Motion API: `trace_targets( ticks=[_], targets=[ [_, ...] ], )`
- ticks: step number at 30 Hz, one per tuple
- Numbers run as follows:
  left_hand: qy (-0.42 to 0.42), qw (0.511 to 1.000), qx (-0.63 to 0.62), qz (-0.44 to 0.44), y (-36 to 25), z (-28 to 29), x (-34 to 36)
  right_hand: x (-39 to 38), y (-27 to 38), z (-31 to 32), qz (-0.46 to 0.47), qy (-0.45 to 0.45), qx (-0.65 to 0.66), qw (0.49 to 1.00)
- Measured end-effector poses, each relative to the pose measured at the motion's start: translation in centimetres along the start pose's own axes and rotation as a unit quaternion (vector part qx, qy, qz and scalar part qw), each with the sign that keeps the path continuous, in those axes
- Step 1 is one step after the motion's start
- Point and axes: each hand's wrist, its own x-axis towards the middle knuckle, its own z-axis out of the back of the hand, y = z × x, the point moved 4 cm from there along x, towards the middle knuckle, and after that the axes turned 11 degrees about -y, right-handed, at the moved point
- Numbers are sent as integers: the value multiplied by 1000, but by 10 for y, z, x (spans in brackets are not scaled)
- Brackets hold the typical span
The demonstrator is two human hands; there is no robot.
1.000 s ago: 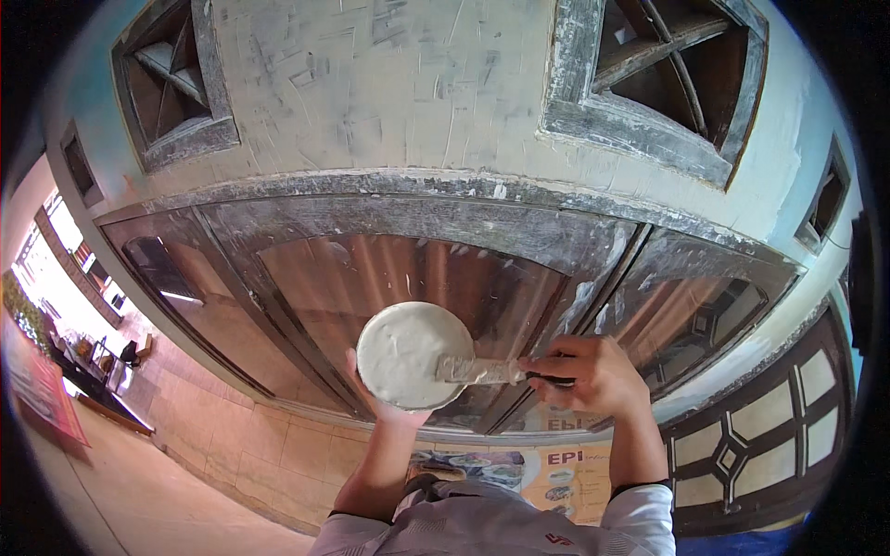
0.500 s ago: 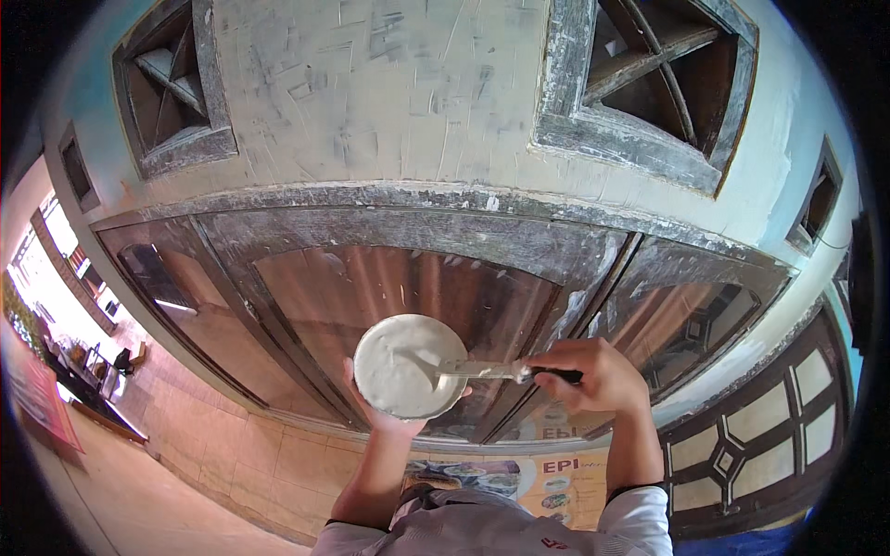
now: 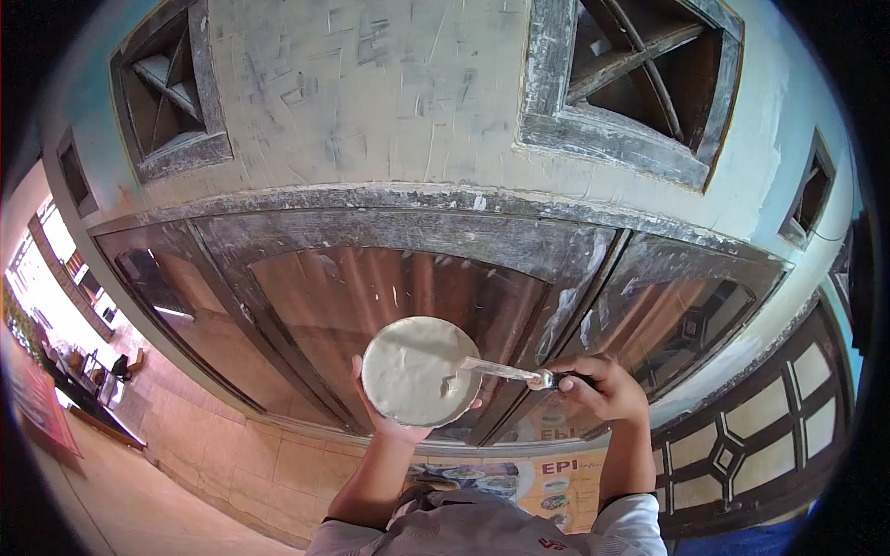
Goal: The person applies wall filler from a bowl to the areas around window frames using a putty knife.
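My left hand [image 3: 397,432] is wrapped round a round bowl [image 3: 419,425] from below, with fingertips showing at its sides. Off-white putty [image 3: 403,371] fills it, smooth on top with a small dent near the right side. In my right hand [image 3: 614,389] is a putty knife [image 3: 501,369], gripped by its dark handle. Its flat blade, smeared with putty, points left, and its tip is at the bowl's right rim. I cannot tell whether the tip touches the bowl.
Ahead stands a dark wooden door frame [image 3: 371,222] with glass panes [image 3: 389,287]. Above it is a wall [image 3: 362,102] patched with putty, between wooden vent frames [image 3: 607,139]. A banner [image 3: 556,477] hangs or lies low before me. Tiled floor [image 3: 213,445] extends left.
The putty knife has come up out of the putty and moved right to the bowl's edge. The bowl has shifted slightly right, and its putty surface looks smoother.
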Motion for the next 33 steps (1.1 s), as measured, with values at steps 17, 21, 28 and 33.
trace_targets(
  ticks=[17,21,28,33],
  targets=[
    [81,997,-6,18,-3,-35,14,-4,8,-12,167,-210,-253,929],
    [48,999,16,9,-4,-38,12,-6,-2,-13,106,-163,-134,972],
    [49,999,-2,6,-17,-40,13,-10,-28,-47,-103,-124,147,976],
    [73,997,8,12,-32,-46,14,-2,-38,-66,-140,-110,229,957]
  ],
)
